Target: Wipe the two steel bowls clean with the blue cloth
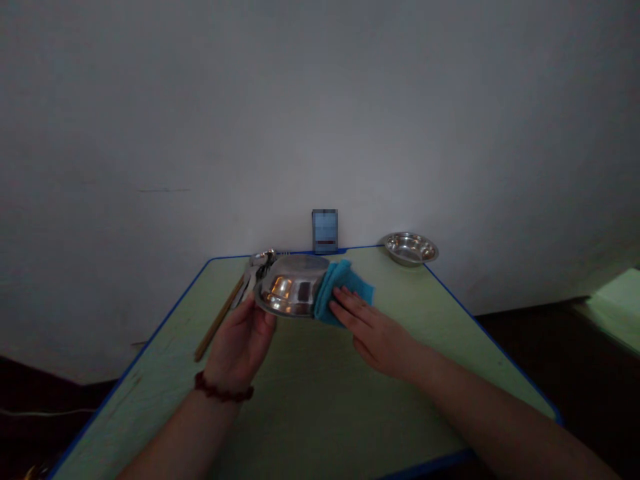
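My left hand grips the near rim of a steel bowl, which is turned bottom up and held a little above the green table. My right hand presses a folded blue cloth against the bowl's right side, fingers closed on the cloth. A dark red bead bracelet sits on my left wrist.
A second steel bowl stands at the table's far right corner. Wooden chopsticks and steel spoons lie at the far left. A small blue box stands against the grey wall. The table has a blue edge.
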Tool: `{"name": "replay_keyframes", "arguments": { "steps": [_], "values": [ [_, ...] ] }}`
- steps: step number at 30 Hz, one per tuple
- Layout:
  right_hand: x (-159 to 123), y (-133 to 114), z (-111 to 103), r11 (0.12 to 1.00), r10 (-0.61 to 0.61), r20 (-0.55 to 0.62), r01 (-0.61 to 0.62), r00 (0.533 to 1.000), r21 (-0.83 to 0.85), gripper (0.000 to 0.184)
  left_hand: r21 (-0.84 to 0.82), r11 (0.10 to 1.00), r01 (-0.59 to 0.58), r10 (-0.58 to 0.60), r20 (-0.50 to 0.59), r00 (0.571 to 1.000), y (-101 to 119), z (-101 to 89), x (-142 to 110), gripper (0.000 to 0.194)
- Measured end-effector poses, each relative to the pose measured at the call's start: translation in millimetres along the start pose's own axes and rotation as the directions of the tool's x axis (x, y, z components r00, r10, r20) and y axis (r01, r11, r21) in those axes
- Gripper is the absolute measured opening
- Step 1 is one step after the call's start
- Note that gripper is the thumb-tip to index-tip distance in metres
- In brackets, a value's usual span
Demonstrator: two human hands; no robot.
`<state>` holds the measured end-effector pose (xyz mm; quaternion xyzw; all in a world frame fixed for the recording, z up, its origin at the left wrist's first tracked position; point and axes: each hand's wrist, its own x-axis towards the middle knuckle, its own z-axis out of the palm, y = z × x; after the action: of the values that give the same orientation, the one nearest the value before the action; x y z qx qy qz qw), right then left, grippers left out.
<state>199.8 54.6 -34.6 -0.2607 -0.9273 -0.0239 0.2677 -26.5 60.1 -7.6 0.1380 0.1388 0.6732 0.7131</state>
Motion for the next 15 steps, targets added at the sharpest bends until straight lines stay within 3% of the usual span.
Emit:
{"name": "replay_keyframes", "arguments": {
  "steps": [15],
  "values": [
    [4.1, -4.5, 0.0, 0.999, 0.008, 0.035, -0.006, 0.999, -0.052, 0.058, 0.117, 0.991, -0.065, 0.072, -0.057, 0.996, -2.8, 8.7, -3.2, 0.046]
  ]
}}
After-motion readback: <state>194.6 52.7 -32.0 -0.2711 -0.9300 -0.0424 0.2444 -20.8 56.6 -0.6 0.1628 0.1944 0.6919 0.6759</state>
